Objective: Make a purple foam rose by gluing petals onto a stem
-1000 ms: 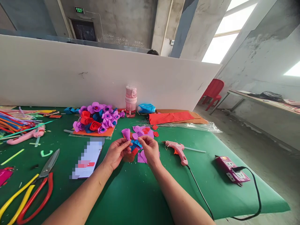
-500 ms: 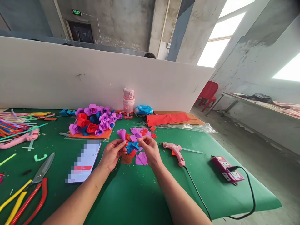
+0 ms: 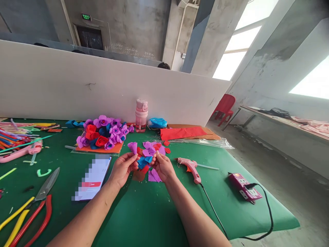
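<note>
A small purple paper flower cone (image 3: 132,147) stands upright in the pinched fingers of my left hand (image 3: 122,171). Opposite it, my right hand (image 3: 164,167) has thumb and finger pressed together; whatever lies between them is too small to name. Loose paper petals lie under and behind both hands: blue petals (image 3: 144,161) between the fingers, purple petals (image 3: 154,175) near the right wrist, a brown petal (image 3: 138,176), and red petals (image 3: 167,150) farther back. Finished paper flowers (image 3: 102,132) in purple, red and blue are piled on an orange sheet at the back left.
A pink glue gun (image 3: 189,168) with a cord lies right of my hands, near a purple power box (image 3: 245,187). On the left are a phone (image 3: 94,178), scissors (image 3: 47,185) and pliers with red handles (image 3: 38,219). A pink bottle (image 3: 141,116) stands by the white partition (image 3: 108,89).
My right hand's fingers have shifted slightly right and down, with the hand turned a little. My left hand still holds the purple flower cone. The camera view has tilted slightly.
</note>
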Motion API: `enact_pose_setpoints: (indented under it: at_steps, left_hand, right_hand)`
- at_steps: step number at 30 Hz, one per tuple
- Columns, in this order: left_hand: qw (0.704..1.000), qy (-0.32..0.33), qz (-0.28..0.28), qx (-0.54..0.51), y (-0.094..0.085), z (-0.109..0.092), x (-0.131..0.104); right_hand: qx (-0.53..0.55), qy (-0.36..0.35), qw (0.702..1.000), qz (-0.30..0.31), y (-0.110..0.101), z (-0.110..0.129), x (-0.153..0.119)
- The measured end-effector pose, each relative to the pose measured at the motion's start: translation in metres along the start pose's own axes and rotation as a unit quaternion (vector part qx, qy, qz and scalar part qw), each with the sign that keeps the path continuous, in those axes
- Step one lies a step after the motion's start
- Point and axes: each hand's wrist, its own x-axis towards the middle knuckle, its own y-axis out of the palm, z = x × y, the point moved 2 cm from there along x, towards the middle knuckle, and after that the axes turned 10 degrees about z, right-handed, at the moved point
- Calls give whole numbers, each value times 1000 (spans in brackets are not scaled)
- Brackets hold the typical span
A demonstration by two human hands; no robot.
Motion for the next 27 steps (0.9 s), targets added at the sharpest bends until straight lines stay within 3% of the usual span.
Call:
enact_pose_setpoints:
  at_steps: [8, 22, 25, 27]
  left_hand:
    - [1000, 1, 13, 11, 3, -1, 0]
    - [1000, -10, 11, 20, 5, 1, -1]
    - [1000, -7, 3, 12, 3, -2, -1]
    - [1000, -2, -2, 2, 1, -5, 0]
  right_hand:
    - [-31, -29, 999, 19, 2, 2, -2]
    - [-58, -5, 998, 11, 2, 1, 0]
    - [-120, -3, 991, 63, 10, 6, -7]
    - [-197, -9, 968, 152, 20, 11, -16]
